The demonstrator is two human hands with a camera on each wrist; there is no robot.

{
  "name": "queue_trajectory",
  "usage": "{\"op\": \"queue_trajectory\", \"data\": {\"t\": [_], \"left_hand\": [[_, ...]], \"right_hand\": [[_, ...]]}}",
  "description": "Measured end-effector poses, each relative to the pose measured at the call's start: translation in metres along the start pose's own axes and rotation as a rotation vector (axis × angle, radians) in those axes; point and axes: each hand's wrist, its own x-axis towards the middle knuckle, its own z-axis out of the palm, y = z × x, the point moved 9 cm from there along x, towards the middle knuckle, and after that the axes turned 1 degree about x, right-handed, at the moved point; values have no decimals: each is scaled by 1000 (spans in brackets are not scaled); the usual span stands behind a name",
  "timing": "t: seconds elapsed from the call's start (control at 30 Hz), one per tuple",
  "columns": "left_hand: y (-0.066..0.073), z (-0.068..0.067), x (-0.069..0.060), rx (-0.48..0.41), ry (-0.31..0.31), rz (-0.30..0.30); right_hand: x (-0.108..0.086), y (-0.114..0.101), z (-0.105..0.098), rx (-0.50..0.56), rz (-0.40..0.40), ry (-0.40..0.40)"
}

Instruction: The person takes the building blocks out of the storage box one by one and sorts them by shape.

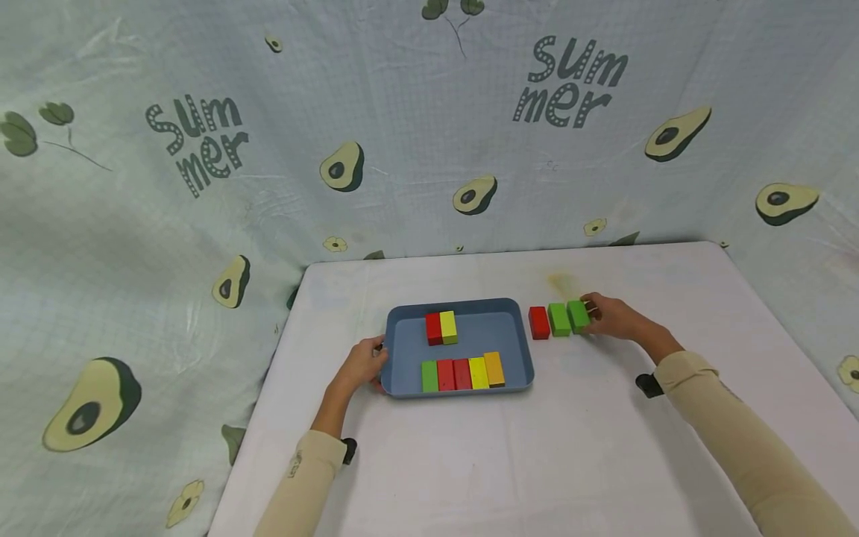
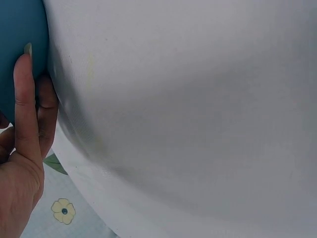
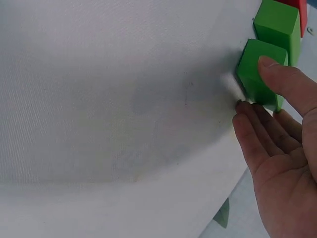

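My left hand (image 1: 362,363) holds the left rim of a blue-grey rectangular tray (image 1: 486,328). In the left wrist view, its fingers lie along the blue tray wall (image 2: 20,25); the thumb is mostly cut off. To the right of the tray, my right hand (image 1: 614,317) pinches the rightmost green block (image 1: 579,317), which sits on the table. The right wrist view has the thumb on this green block (image 3: 257,69) and the fingertips at its lower edge. Another green block (image 1: 558,320) stands beside it, then a red block (image 1: 539,323).
Inside the tray, a red block (image 1: 433,329) and yellow block (image 1: 448,327) stand together towards the back. Along its front wall runs a row: green block (image 1: 429,377), two red blocks (image 1: 446,375), yellow block (image 1: 478,373), orange block (image 1: 493,369). A white cloth covers the table (image 1: 456,462).
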Motion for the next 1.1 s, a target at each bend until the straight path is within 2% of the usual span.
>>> {"op": "queue_trajectory", "data": {"t": [0.53,0.7,0.87,1.1], "left_hand": [[-4,2,0,-12,0,-23],[-4,2,-1,-4,1,-21],[-2,0,-2,-4,4,-6],[-3,1,-3,4,7,-4]], "right_hand": [[-4,2,1,6,29,7],[-6,-2,-5,-8,-3,70],[-6,-13,-13,44,-34,143],[-2,-25,-8,62,-81,202]]}}
